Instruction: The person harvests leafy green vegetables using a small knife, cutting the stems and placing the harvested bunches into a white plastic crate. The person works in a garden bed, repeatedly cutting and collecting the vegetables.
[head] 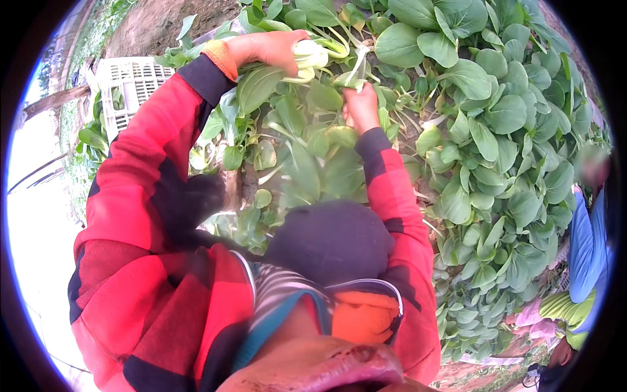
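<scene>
At the top centre, my left hand is closed around the pale stalks of a bok choy head, its base pointing right. A little lower and to the right, my right hand is shut on the handle of a small blade; the handle is hidden in the fist. The blade points up, with pale leaf stalks close beside it. Loose leaves and cut stalks lie on the soil below and between both hands.
A white plastic crate with greens stands at upper left, behind my left forearm. Dense bok choy plants fill the right side. A co-worker in blue and green clothing is at the far right edge. A wooden pole lies beyond the crate.
</scene>
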`<action>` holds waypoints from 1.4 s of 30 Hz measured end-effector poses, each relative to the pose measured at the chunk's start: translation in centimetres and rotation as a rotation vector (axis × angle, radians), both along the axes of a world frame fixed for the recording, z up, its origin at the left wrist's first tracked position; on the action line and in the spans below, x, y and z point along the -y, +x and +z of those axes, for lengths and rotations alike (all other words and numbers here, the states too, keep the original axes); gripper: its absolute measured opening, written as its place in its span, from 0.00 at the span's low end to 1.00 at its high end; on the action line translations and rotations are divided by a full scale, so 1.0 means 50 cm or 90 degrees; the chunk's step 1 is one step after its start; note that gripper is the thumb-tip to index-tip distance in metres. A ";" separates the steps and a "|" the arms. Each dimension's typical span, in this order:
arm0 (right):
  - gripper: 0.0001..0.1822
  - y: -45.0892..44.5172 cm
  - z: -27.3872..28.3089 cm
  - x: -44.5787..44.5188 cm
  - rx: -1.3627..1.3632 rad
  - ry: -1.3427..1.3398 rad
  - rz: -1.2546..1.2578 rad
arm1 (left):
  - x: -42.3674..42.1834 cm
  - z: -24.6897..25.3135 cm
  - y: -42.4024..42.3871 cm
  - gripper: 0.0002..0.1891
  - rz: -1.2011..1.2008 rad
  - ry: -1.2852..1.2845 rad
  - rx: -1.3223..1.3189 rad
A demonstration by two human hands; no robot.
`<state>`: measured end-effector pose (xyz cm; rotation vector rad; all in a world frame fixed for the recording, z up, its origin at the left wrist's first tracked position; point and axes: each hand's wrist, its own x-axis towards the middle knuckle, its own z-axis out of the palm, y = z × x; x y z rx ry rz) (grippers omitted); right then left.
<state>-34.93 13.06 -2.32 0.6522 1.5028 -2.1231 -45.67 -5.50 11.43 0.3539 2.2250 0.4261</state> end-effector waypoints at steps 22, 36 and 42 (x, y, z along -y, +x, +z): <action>0.09 0.080 0.345 -0.212 -0.434 -0.311 -0.076 | 0.099 0.205 0.161 0.36 0.399 0.523 0.224; 0.16 -0.009 0.439 0.010 -0.355 0.187 -0.053 | -0.024 0.125 0.098 0.32 0.105 0.713 0.161; 0.22 -0.074 0.520 -0.008 -0.380 0.294 -0.067 | 0.041 0.161 0.035 0.33 0.128 0.834 0.289</action>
